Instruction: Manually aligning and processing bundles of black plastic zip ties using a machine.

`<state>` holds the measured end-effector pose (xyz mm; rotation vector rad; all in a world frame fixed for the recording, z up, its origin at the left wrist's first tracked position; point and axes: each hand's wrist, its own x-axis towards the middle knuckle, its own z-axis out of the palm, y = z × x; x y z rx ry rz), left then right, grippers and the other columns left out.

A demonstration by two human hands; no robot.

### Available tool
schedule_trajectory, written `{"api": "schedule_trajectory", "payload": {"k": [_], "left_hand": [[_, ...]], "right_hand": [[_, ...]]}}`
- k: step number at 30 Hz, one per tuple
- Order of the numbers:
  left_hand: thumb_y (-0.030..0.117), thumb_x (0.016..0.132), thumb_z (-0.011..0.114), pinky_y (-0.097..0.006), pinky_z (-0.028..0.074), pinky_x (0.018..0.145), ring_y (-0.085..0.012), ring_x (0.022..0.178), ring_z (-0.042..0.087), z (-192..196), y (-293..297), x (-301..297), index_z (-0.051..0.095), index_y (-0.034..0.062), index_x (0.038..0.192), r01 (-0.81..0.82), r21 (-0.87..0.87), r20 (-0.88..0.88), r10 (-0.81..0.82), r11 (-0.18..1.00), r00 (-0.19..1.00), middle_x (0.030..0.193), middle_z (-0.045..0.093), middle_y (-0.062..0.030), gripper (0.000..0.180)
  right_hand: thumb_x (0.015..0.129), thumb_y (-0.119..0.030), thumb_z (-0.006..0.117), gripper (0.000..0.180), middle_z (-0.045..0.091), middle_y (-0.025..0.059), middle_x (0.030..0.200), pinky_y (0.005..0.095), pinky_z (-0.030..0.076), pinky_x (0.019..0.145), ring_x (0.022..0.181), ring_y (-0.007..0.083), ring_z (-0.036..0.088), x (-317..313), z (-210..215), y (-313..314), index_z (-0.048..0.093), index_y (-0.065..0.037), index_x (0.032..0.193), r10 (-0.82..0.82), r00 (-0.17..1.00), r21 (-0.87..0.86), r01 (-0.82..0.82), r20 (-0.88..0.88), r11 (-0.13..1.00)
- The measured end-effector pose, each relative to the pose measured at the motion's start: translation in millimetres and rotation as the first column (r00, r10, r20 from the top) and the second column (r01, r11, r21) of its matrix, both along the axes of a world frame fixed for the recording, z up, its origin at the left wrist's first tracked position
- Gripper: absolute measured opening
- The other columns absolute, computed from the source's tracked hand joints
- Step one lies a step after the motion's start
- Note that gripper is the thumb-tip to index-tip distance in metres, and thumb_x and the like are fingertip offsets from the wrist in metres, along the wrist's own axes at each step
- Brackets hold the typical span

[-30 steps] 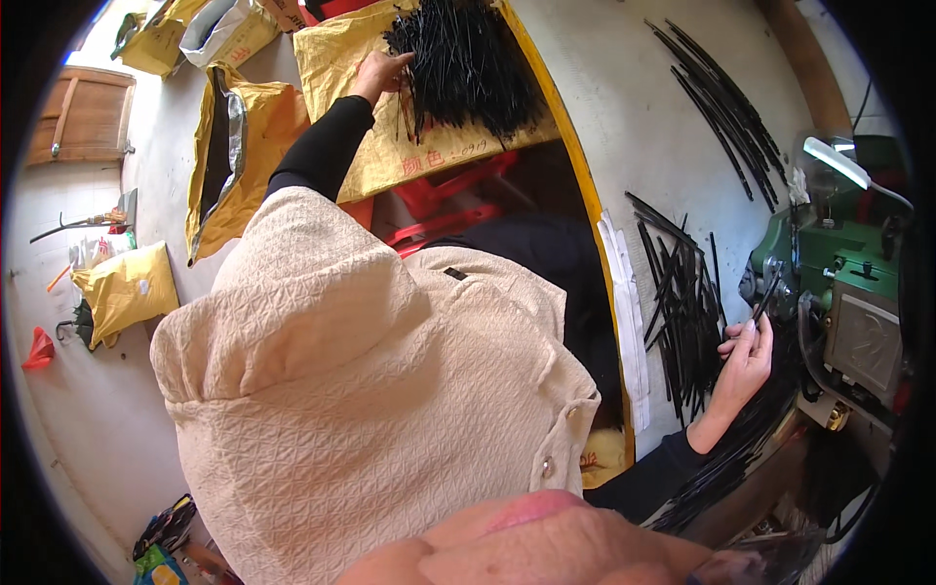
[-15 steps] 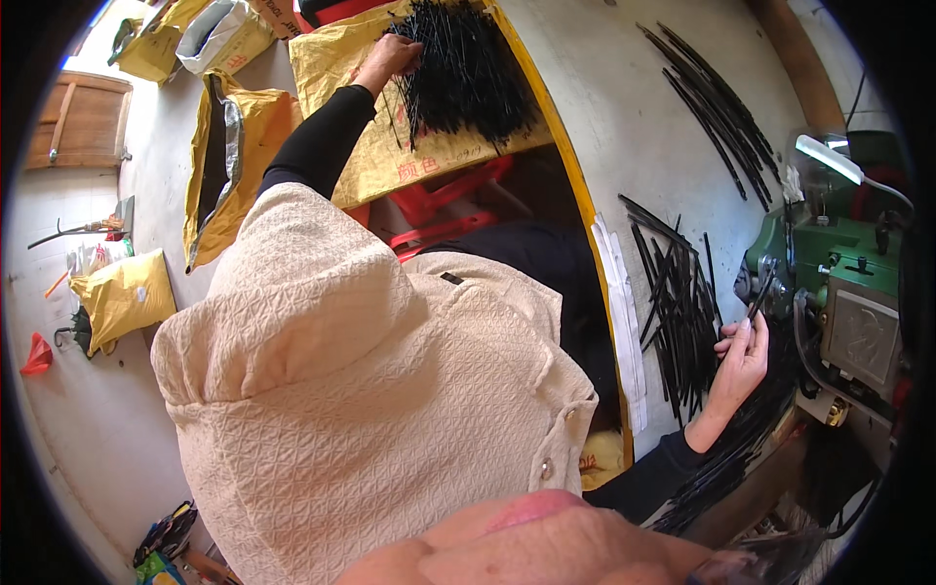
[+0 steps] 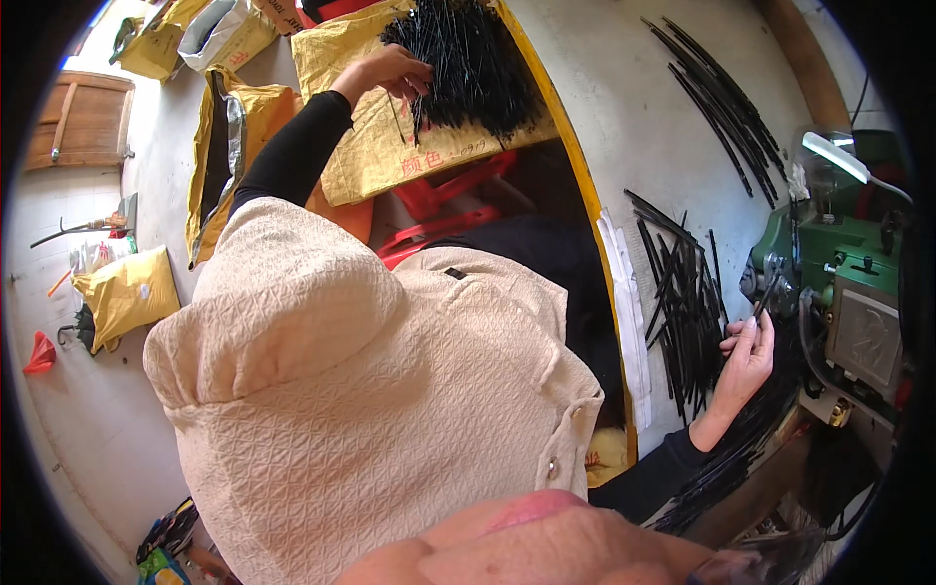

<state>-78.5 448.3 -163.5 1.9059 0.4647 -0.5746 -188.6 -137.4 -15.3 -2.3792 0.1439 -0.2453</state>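
Note:
My left hand (image 3: 387,71) is at the near edge of a heaped bundle of thin black strands (image 3: 468,73), which lies on a yellow woven sack (image 3: 370,161). Its fingers are bent but apart, and I make out nothing held between them. A thin black strand (image 3: 397,119) sticks out below that hand. On the right, my right hand (image 3: 749,366) pinches a short thin black stick (image 3: 767,300) up against the round metal head of a green machine (image 3: 848,249). Beside this hand lies a loose pile of similar black sticks (image 3: 682,312).
Longer black sticks (image 3: 721,107) lie at the table's far side. A white lamp (image 3: 836,156) lights the machine. A white strip (image 3: 624,312) runs along the yellow table edge (image 3: 565,146). Red stools (image 3: 439,214) stand below, and yellow sacks (image 3: 244,117) are at the upper left.
My left hand has drawn back slightly to the left from the strands, its fingers now more visible. My right hand keeps its place at the machine with the stick. The whole view has shifted slightly.

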Motion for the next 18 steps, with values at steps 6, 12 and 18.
{"api": "schedule_trajectory", "payload": {"k": [6, 12, 18], "left_hand": [[0.026, 0.090, 0.055, -0.036, 0.056, 0.051, -0.0259, 0.060, 0.067, -96, 105, 5, 0.063, 0.0010, 0.090, -0.582, -0.182, 0.001, 0.592, 0.793, 0.806, 0.076, 0.068, -0.0152, 0.026], [0.031, 0.092, 0.054, -0.037, 0.057, 0.053, -0.0276, 0.058, 0.066, -142, 117, 13, 0.058, -0.0059, 0.093, -0.589, -0.129, 0.116, 0.602, 0.798, 0.790, 0.074, 0.064, -0.0166, 0.037], [0.031, 0.091, 0.056, -0.030, 0.052, 0.057, -0.0174, 0.056, 0.057, -78, 30, 31, 0.061, 0.0028, 0.108, -0.562, -0.110, 0.156, 0.572, 0.820, 0.805, 0.070, 0.057, -0.0067, 0.034]], "right_hand": [[0.096, -0.015, 0.050, 0.028, 0.058, 0.0025, 0.072, 0.0201, 0.038, 0.051, 0.056, 0.0051, 0.046, 2, -2, -2, 0.056, 0.003, 0.117, 0.012, 1.000, 0.027, -0.011, -0.010, 1.000], [0.096, -0.015, 0.049, 0.029, 0.058, 0.0025, 0.073, 0.0199, 0.039, 0.052, 0.057, 0.0051, 0.046, 7, 1, -3, 0.055, 0.004, 0.117, 0.043, 0.999, 0.043, -0.042, -0.028, 0.998], [0.096, -0.014, 0.050, 0.030, 0.057, 0.0021, 0.073, 0.0196, 0.039, 0.053, 0.057, 0.0050, 0.045, 1, -2, -2, 0.054, 0.005, 0.118, -0.008, 1.000, 0.051, 0.009, -0.030, 0.999]]}}
